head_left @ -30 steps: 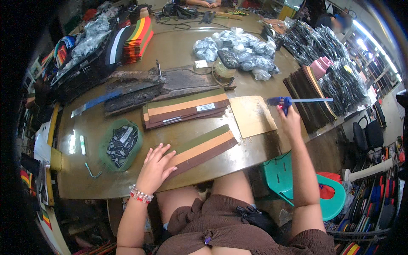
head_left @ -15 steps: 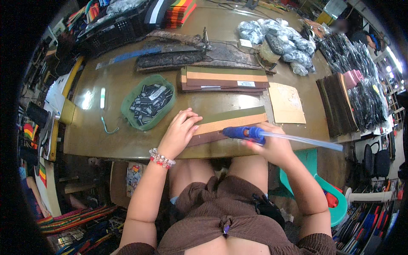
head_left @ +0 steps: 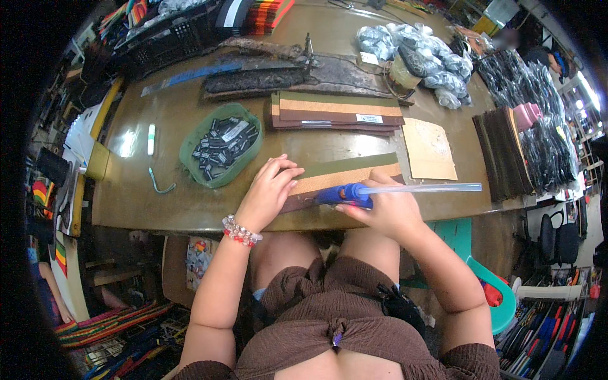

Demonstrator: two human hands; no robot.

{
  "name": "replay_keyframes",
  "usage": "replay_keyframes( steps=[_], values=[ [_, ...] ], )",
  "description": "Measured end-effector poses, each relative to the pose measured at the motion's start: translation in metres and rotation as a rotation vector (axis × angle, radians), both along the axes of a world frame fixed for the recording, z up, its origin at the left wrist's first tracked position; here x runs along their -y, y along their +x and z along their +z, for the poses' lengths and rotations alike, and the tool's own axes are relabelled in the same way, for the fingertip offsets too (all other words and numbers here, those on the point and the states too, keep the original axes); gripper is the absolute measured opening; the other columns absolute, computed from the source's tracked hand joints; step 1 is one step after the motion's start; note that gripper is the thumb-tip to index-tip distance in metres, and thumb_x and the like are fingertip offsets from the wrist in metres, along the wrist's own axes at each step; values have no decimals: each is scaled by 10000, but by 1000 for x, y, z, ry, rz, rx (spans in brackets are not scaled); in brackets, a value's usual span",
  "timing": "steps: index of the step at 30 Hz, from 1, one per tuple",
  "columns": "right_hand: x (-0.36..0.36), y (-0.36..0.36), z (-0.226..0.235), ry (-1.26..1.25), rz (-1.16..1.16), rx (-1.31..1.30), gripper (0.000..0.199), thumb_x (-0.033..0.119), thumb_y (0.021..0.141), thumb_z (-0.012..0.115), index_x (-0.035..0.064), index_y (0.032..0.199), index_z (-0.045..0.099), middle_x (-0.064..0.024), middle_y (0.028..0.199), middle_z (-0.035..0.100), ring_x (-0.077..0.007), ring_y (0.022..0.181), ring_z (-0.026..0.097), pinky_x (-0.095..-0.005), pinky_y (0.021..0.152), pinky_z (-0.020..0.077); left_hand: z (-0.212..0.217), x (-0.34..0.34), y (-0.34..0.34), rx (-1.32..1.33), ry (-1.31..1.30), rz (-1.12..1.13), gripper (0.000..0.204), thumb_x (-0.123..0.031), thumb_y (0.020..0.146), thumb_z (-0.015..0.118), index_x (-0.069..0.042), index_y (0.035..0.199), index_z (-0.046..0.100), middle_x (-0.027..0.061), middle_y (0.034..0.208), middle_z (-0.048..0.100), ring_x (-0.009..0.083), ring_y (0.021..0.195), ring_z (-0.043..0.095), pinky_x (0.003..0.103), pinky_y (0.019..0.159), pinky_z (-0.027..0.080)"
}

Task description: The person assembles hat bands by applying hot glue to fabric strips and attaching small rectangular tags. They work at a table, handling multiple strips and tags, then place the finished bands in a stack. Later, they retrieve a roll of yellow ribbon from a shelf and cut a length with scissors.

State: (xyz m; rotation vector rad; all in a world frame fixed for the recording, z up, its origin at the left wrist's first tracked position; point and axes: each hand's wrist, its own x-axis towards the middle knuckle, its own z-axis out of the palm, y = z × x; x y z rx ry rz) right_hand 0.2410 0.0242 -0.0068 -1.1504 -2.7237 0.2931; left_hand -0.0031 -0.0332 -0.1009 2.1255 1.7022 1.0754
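Note:
A striped fabric strip [head_left: 356, 174] in green, tan and brown lies flat across the near part of the table. My left hand [head_left: 269, 193] rests on its left end, fingers stretched out and lying on the cloth. A blue glue gun [head_left: 345, 195] is gripped in my right hand [head_left: 387, 210], its nozzle pointing left, low over the strip's brown near edge. Whether the tip touches the cloth I cannot tell. From the gun's back a long clear glue stick [head_left: 437, 188] sticks out to the right. Beyond the strip lies a stack of similar striped strips [head_left: 335, 114] with white labels.
Left of my hands stands a green plastic basket [head_left: 186, 155] of small black labels. A cardboard piece [head_left: 430, 152] lies right of the stack. Farther back are a dark worn board [head_left: 354, 76] and bagged items [head_left: 437, 57]. Dark folded fabric [head_left: 503, 155] is piled at right.
My right hand has moved left and nearer to me with the glue gun, which has turned so the glue stick now points nearly straight right. My left hand stays on the strip's end.

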Motion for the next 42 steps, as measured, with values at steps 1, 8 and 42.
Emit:
replay_keyframes(
  steps=[1,8,42],
  values=[
    [1,0,6,12,-17,73,470,531,759,701,71,853,705,-139,803,601,-338,703,650,-429,633,526,0,0,0,-6,-8,6,227,-54,858,600,-53,1082,638,109,1148,577,326,1219,497,421,1033,400],
    [8,-9,43,-133,76,264,389,421,779,709,48,890,689,-172,860,629,-335,795,672,-424,698,543,4,-2,4,-39,4,5,239,-13,840,588,-59,1067,646,113,1107,589,328,1203,510,430,1052,390],
    [-16,104,-114,377,-480,-654,191,61,857,567,-3,1031,614,-143,926,587,-282,824,543,-360,728,449,62,-19,-102,-89,-257,357,184,-141,843,655,7,950,673,159,902,678,272,803,663,353,743,519]
  ],
)
